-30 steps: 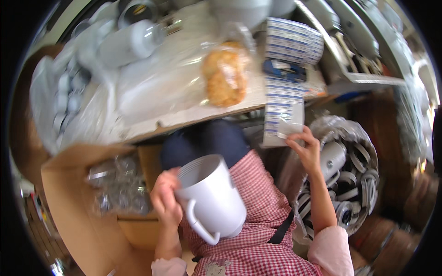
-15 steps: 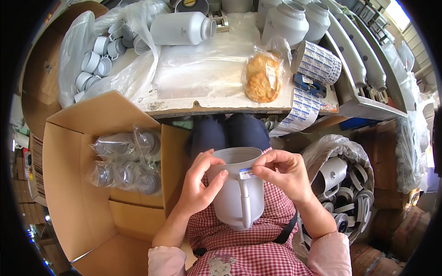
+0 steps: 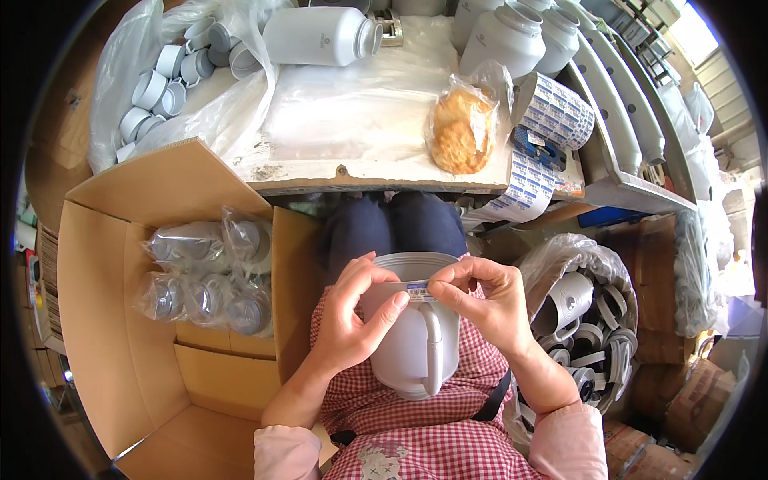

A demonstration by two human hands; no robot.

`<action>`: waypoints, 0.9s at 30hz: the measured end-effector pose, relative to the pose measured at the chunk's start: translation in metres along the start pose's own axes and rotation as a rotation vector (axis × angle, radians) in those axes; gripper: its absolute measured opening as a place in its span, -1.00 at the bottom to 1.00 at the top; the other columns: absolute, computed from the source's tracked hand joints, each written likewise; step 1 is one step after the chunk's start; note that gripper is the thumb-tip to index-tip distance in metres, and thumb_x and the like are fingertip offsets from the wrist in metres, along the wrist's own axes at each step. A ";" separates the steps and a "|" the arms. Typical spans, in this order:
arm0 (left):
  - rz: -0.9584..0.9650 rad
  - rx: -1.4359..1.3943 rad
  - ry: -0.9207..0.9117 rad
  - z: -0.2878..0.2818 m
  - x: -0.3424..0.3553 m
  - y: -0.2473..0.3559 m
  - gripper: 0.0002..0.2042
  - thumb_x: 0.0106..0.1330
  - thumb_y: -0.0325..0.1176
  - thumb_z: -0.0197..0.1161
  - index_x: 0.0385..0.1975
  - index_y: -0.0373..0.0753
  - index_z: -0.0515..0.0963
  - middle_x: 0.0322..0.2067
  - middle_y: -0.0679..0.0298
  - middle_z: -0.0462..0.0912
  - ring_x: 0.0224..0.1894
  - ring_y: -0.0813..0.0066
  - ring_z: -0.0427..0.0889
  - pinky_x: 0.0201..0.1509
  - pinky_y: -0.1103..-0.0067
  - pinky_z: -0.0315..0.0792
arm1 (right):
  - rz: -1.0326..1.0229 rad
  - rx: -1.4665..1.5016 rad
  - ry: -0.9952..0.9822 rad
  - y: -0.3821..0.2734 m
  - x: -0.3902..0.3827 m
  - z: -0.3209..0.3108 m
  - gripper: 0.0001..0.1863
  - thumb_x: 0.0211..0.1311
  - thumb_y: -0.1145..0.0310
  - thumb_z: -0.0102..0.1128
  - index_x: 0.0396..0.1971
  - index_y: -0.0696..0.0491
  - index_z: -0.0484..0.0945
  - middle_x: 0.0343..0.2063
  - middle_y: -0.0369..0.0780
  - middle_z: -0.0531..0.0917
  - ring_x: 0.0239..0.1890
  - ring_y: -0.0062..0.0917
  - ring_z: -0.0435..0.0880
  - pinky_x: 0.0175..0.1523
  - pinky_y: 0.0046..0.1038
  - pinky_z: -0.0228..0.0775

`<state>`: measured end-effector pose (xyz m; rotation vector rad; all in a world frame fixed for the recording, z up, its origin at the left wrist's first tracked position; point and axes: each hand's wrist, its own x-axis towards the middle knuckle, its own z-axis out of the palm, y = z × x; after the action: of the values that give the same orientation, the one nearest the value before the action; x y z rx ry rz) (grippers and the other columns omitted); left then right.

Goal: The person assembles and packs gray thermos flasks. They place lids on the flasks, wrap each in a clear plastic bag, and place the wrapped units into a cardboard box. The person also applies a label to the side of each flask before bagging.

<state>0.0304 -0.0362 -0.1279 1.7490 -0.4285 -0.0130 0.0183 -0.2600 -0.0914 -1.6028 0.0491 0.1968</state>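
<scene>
A light grey mug (image 3: 396,344) with a wide ribbed rim stands upright over my lap, its handle (image 3: 434,352) facing me. On the left, my left hand (image 3: 356,308) steadies the mug, fingers at the rim and thumb by the wall. A small blue-and-white sticker (image 3: 418,293) lies against the mug just below the rim, above the handle. My right hand (image 3: 482,300) pinches the right end of this sticker between thumb and forefinger. Whether the sticker's whole back touches the mug, I cannot tell.
An open carton (image 3: 120,312) on the left holds bagged grey containers (image 3: 206,298). A lined bin (image 3: 632,276) with grey mugs and lids stands right. On the table (image 3: 304,188) ahead are a sticker roll (image 3: 560,112), bagged flatbread (image 3: 462,132), grey bottles (image 3: 504,40) and bagged cups (image 3: 150,90).
The sticker has shifted slightly left and now sits straighter along the mug's wall. My right hand has moved a little left with it. The view has shifted slightly.
</scene>
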 end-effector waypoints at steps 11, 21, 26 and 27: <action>-0.054 0.024 0.005 0.006 0.000 -0.002 -0.84 0.30 -0.45 0.44 -0.28 -0.31 0.57 -0.37 0.20 0.63 -0.22 0.27 0.64 0.46 0.13 0.33 | -0.323 -0.549 0.114 0.002 0.003 -0.002 -0.69 0.07 0.43 0.66 -0.29 0.11 0.63 -0.48 -0.40 0.59 -0.46 -0.76 0.46 -0.28 -0.60 0.35; 0.205 0.180 0.055 0.007 -0.017 0.026 -0.63 0.50 -0.37 0.05 0.19 -0.45 0.48 0.28 -0.09 0.47 0.34 -0.06 0.45 0.53 0.09 0.23 | -0.122 0.041 -0.111 0.032 0.019 -0.029 -0.62 0.49 0.05 0.31 -0.32 0.09 0.76 -0.47 -0.37 0.70 -0.37 -0.67 0.60 -0.15 -0.49 0.48; 0.895 0.507 0.289 -0.005 -0.018 0.063 -0.44 0.59 0.02 -0.05 0.14 -0.46 0.50 0.08 -0.22 0.59 0.15 -0.08 0.61 0.25 0.15 0.51 | 0.034 0.666 0.174 0.044 0.000 -0.042 -0.59 0.55 -0.05 0.20 -0.32 -0.01 0.70 -0.42 -0.48 0.64 -0.35 -0.80 0.53 -0.20 -0.61 0.42; 1.029 0.524 0.437 -0.007 -0.015 0.065 -0.46 0.61 0.01 0.06 -0.04 -0.50 0.64 -0.09 -0.22 0.73 -0.04 0.03 0.76 0.05 0.29 0.68 | 0.097 0.571 0.063 0.045 -0.007 -0.045 -0.55 0.56 -0.06 0.19 -0.27 0.04 0.74 -0.42 -0.44 0.66 -0.34 -0.76 0.57 -0.17 -0.51 0.51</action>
<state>0.0003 -0.0356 -0.0680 1.7645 -1.0134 1.2802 0.0092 -0.3074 -0.1333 -1.0372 0.2130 0.1864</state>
